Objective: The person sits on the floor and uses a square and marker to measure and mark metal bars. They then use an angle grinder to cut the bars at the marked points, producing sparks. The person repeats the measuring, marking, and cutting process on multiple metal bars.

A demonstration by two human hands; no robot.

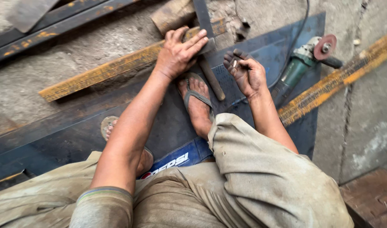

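Pressing left hand (179, 52) on try square (204, 25); right hand (244, 71) pinching something small, unclear.

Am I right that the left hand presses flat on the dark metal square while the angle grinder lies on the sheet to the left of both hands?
Not quite. The head view shows the angle grinder lying to the right of both hands. The left hand does press flat on the dark metal square, and the right hand holds a small pale piece.

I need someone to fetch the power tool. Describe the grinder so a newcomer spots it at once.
Start at the dark blue metal sheet on the floor. At its right edge, beyond the right hand, lies the green-bodied angle grinder. Its reddish round disc and black cord distinguish it from the rusty yellow bars nearby.
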